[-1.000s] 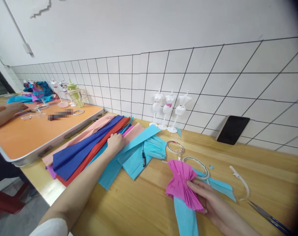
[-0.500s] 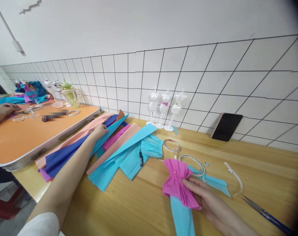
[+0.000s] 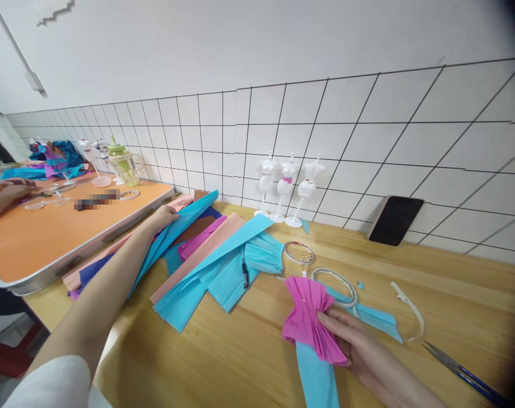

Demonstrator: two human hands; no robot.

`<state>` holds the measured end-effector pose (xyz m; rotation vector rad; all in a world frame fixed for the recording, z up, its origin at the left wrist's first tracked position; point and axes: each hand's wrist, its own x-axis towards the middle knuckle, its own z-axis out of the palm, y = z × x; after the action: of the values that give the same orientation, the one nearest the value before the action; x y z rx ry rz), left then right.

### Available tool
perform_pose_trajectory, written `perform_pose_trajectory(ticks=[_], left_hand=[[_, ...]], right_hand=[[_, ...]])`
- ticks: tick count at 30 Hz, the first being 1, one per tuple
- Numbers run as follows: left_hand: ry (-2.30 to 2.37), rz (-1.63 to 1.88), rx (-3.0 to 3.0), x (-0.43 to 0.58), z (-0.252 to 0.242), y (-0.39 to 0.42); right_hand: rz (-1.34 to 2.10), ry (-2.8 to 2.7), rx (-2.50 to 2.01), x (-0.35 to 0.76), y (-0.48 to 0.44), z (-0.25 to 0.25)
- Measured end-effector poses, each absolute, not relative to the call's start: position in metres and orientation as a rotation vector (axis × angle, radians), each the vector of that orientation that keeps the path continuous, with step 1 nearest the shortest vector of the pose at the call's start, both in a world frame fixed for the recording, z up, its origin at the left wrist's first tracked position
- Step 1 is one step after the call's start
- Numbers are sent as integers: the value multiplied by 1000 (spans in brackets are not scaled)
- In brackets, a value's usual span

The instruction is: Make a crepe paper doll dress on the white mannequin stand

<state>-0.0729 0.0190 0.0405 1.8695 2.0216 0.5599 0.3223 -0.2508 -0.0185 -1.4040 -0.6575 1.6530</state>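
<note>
My left hand [image 3: 162, 216] reaches far left and is closed on the edge of a light blue paper sheet [image 3: 178, 224], lifting it off a stack of coloured paper sheets [image 3: 91, 269] in pink, dark blue and purple. My right hand [image 3: 354, 343] lies near the front of the wooden table [image 3: 249, 351], fingers pressed on a pleated magenta paper piece [image 3: 308, 317] that sits over a light blue strip [image 3: 319, 379]. More light blue and pink strips [image 3: 215, 255] lie between my hands.
Three small white mannequin stands [image 3: 289, 190] stand by the tiled wall, a dark phone [image 3: 395, 220] leans further right. Tape rings [image 3: 298, 253] and a white strip [image 3: 410, 309] lie behind my right hand, scissors [image 3: 461, 371] at far right. Another person's hands [image 3: 6, 190] work on an orange table [image 3: 40, 232].
My left hand has moved left and back from the middle of the paper stack, and has lifted a light blue sheet up on edge. My right hand stays on the magenta piece.
</note>
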Motion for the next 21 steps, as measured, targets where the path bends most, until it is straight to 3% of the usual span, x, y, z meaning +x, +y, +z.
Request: perform_pose_trajectory(ticks=[11,21], left_hand=[[2087,369,2006,-79,48,19],[2161,429,2172,-58,35,4]], right_hand=[[1641,-664,-1418,321,-251,-18],[1616,-680,-1432,322,-253,-17]])
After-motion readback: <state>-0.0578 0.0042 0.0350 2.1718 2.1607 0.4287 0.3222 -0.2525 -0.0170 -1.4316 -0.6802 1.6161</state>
